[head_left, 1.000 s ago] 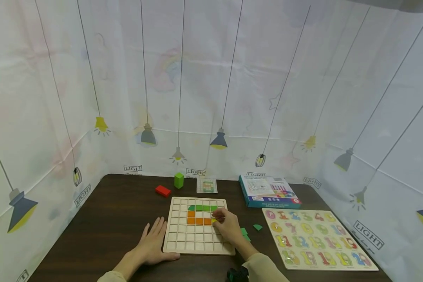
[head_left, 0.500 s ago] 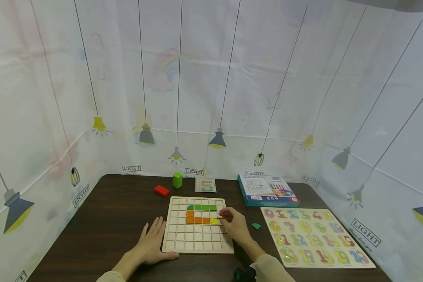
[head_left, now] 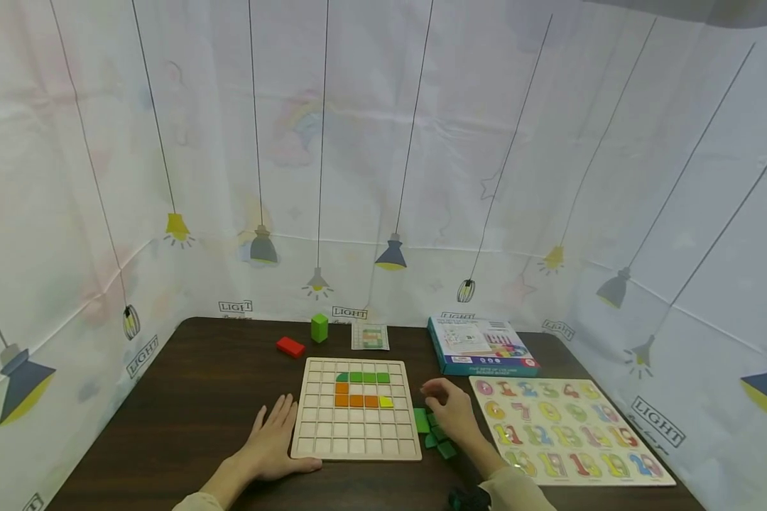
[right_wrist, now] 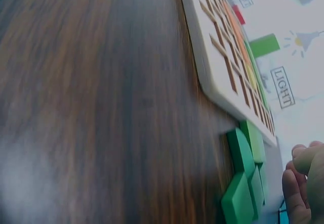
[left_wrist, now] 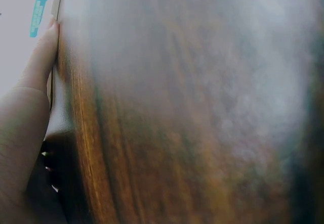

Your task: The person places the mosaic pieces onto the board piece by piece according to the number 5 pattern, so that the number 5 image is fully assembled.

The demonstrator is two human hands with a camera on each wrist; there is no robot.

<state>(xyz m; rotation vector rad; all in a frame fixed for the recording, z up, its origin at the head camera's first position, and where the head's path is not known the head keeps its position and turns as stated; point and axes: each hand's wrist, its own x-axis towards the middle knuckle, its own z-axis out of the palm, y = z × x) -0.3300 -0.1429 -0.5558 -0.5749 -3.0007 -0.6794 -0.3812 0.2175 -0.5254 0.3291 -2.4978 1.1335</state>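
A wooden grid board (head_left: pixel 332 447) lies on the table. Green, orange and one yellow tile (head_left: pixel 386 402) fill some of its cells in its upper half. My left hand (head_left: pixel 271 440) rests spread at the board's left side, its thumb along the near-left corner; the left wrist view catches the thumb (left_wrist: pixel 43 52) at the board's edge. To the right of the board, my right hand (head_left: pixel 450 411) hovers over loose green tiles (head_left: pixel 420 420), fingers loosely bent and nothing visible in them. The right wrist view has the hand (right_wrist: pixel 306 183) beyond these green pieces (right_wrist: pixel 240 198).
Behind the board are a red block (head_left: pixel 290 347), an upright green block (head_left: pixel 319 328) and a small pattern card (head_left: pixel 370 337). A boxed set (head_left: pixel 482 348) stands back right, with a number puzzle board (head_left: pixel 569 429) in front of it. A printed curtain surrounds the table.
My right hand has left the yellow tile, which now lies uncovered in its cell, and moved right over the loose green tiles. My left hand has kept its place.
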